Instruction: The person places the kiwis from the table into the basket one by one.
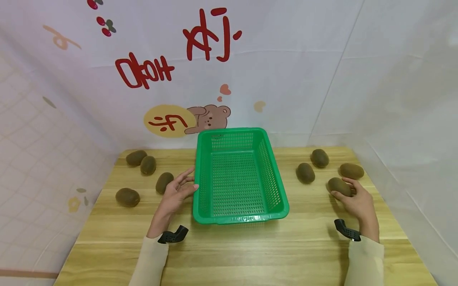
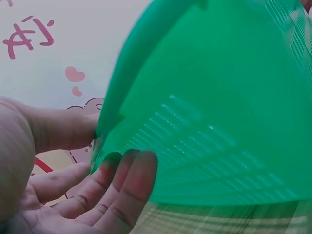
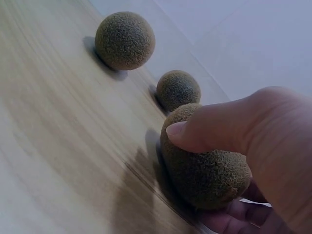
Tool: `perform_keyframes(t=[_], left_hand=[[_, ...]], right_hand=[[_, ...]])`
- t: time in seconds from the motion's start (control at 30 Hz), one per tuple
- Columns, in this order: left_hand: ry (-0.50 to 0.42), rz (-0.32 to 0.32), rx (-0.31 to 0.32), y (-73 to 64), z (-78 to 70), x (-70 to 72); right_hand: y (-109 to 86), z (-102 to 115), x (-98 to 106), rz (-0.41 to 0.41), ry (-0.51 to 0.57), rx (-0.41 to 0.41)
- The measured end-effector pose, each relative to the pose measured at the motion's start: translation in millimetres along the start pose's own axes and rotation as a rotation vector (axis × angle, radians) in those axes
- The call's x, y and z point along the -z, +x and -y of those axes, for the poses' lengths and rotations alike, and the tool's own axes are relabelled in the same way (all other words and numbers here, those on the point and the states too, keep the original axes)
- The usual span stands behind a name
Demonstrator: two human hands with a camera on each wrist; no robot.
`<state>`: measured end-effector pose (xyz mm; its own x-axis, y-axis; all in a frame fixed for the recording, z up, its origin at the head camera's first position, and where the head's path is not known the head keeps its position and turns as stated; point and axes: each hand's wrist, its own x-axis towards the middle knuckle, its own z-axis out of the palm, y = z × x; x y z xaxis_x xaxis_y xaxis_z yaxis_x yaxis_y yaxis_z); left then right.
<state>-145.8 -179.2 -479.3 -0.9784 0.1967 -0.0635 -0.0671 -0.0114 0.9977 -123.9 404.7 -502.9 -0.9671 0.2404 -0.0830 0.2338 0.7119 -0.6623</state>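
A green plastic basket (image 1: 237, 182) with slotted walls stands on the wooden table, with no fruit inside. My left hand (image 1: 176, 194) is at its left side, thumb on the rim and the other fingers against the outer wall; the left wrist view shows the rim (image 2: 127, 73) pinched between them. At the right, my right hand (image 1: 359, 198) holds a brown fuzzy kiwi (image 1: 339, 186) between thumb and fingers. Up close, the thumb presses the top of that kiwi (image 3: 207, 175), low over or on the table; I cannot tell which. Its far side is hidden by the hand.
Three more kiwis lie near the right hand: one kiwi (image 1: 352, 171) behind it, another (image 1: 319, 158) farther back, a third (image 1: 305, 173) nearer the basket. Several kiwis (image 1: 127, 197) lie left of the basket. A white printed cloth (image 1: 286, 79) hangs behind the table (image 1: 250, 254).
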Motion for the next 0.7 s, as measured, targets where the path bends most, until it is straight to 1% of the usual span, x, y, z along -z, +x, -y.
perform_keyframes(t=[0.13, 0.37, 0.57, 0.7], left_hand=[[-0.043, -0.007, 0.01, -0.6, -1.3, -1.0], [-0.083, -0.037, 0.04, -1.4, -1.9, -2.3], [-0.14, -0.042, 0.023, 1.0, -2.3, -6.6], [-0.161, -0.032, 0.011, -0.8, 0.2, -5.7]], right_hand=[[0.5, -1.9, -2.6, -0.019, -0.003, -0.004], [0.9, -2.6, -7.2, -0.034, 0.004, -0.005], [1.6, -1.3, -6.0, -0.039, 0.002, -0.001], [1.8, 0.4, -7.8, -0.034, 0.0, 0.0]])
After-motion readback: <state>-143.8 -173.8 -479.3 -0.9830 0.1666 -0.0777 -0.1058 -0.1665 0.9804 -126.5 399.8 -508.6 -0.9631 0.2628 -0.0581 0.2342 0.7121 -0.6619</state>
